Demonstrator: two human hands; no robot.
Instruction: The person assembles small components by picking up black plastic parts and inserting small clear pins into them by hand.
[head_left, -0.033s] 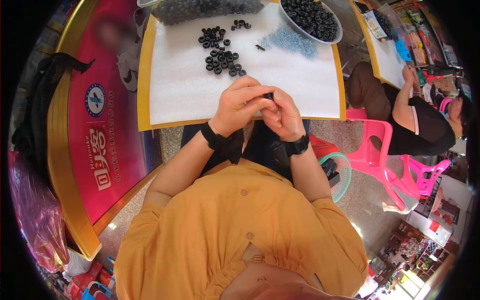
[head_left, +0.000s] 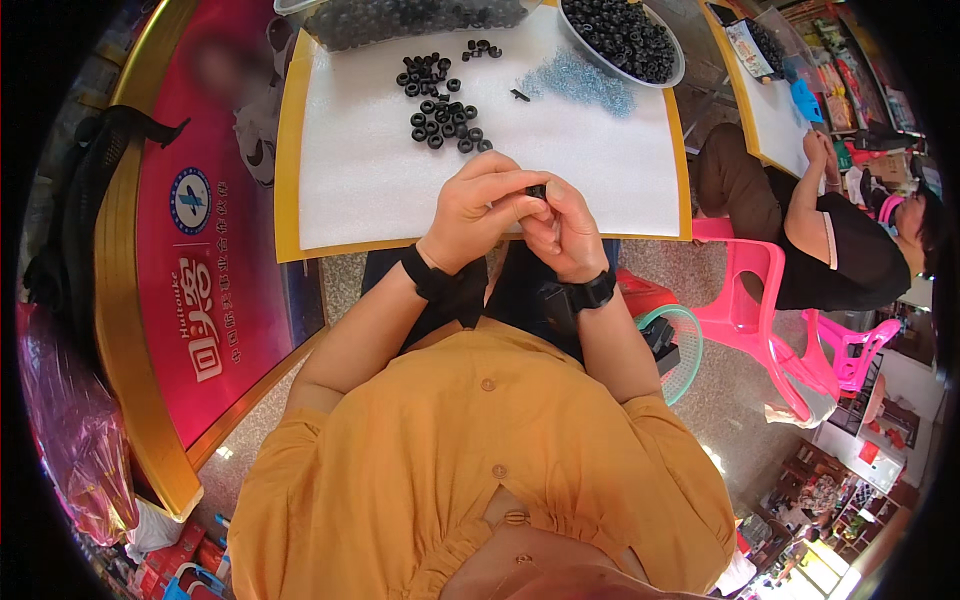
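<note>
Over the near edge of a white-topped board (head_left: pixel 370 190), my two hands meet around one small black piece (head_left: pixel 537 191). It looks like the black ring-shaped pieces on the board, though fingers hide most of it. My left hand (head_left: pixel 480 203) pinches it between thumb and fingers from the left. My right hand (head_left: pixel 572 232) closes on it from the right, fingers curled underneath. Beyond my left hand lies a loose cluster of black rings (head_left: pixel 437 125). A small dark stick-like piece (head_left: pixel 520 96) lies beside a spread of tiny pale-blue clear bits (head_left: pixel 580 85).
A clear tub (head_left: pixel 420 25) of dark round pieces stands at the far edge, with a bowl (head_left: pixel 683 70) full of black rings at far right. A pink stool (head_left: pixel 750 290) and a green mesh basket (head_left: pixel 690 345) stand right. A co-worker (head_left: pixel 830 230) sits at another table.
</note>
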